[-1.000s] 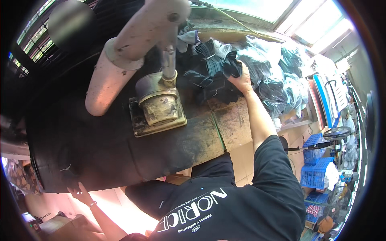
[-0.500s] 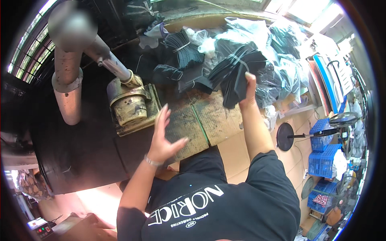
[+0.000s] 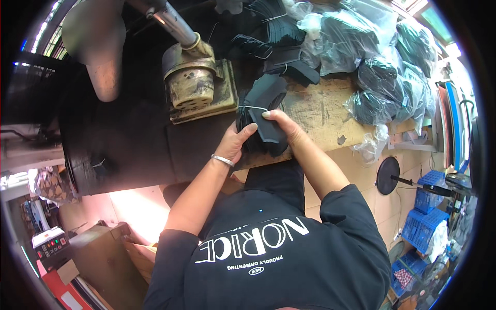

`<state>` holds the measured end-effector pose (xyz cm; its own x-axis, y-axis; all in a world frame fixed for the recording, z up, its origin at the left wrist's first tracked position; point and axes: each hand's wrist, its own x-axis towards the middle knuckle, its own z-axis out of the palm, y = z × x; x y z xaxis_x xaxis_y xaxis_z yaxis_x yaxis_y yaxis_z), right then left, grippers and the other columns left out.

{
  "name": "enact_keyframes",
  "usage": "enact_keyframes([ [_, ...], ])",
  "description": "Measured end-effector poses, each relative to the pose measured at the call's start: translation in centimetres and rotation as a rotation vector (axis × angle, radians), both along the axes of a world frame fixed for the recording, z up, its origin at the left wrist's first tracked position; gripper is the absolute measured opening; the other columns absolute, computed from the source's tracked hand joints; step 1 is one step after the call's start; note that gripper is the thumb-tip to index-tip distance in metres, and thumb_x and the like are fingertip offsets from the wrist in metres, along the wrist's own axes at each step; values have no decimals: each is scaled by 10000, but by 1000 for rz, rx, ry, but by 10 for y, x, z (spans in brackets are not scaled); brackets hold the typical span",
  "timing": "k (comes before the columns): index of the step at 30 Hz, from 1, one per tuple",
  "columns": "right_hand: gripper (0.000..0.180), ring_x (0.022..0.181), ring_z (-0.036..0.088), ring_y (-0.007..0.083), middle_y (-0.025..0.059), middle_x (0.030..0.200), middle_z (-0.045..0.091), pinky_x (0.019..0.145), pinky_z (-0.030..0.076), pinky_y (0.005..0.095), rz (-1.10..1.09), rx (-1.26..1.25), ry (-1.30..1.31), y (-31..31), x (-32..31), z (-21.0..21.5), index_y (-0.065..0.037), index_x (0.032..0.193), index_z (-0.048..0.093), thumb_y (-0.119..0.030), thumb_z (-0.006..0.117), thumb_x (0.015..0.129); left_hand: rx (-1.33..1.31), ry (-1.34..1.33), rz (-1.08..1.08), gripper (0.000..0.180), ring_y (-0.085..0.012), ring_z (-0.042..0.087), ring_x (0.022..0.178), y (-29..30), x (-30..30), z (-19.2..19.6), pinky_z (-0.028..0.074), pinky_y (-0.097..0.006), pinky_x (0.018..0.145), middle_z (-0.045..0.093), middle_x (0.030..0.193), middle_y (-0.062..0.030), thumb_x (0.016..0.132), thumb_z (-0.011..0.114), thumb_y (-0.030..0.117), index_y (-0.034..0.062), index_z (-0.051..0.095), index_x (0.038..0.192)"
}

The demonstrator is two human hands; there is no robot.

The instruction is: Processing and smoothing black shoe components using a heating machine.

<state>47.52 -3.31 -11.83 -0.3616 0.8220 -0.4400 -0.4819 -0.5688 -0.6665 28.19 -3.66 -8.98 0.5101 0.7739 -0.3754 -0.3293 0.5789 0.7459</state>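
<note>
A tied bundle of flat black pieces point(image 3: 264, 95) is between my two hands, near the table's front edge. A thin pale band runs across its middle. My left hand point(image 3: 236, 140) grips its left side, the thumb on top and the other fingers hidden beneath. From the right, my right hand point(image 3: 281, 125) holds it with the thumb pressed on the upper face near the band. Just beyond lies another banded black bundle point(image 3: 293, 65). To the left stands a stained cream-coloured machine part point(image 3: 191, 77) on a square base.
Clear plastic bags of black pieces point(image 3: 380, 77) cover the table's far right. More black bundles point(image 3: 279, 26) lie at the back. The worn wooden tabletop point(image 3: 323, 108) meets a dark surface point(image 3: 129, 150). Blue crates point(image 3: 423, 227) and a round black disc point(image 3: 387, 175) stand right.
My right hand has brought the black bundle from the pile on the right toward me. My left hand, open and empty before, now grips it too. The view has shifted.
</note>
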Motion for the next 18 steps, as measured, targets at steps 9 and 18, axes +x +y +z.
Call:
enact_keyframes([
  [9, 593, 966, 616, 179, 111, 1102, 640, 867, 493, 303, -54, 190, -253, -13, -33, 39, 22, 1246, 557, -418, 614, 852, -66, 32, 45, 616, -183, 601, 1079, -9, -9, 3, 483, -333, 946, 617, 1170, -65, 787, 811, 281, 28, 533, 1276],
  [18, 644, 1116, 555, 164, 131, 1217, 597, 981, 433, 299, -16, 62, -211, -24, -26, 23, 40, 1323, 484, -464, 602, 938, 203, 294, 46, 588, -136, 592, 1045, -12, -4, -9, 466, -281, 937, 633, 1144, -43, 761, 842, 125, 29, 548, 1261],
])
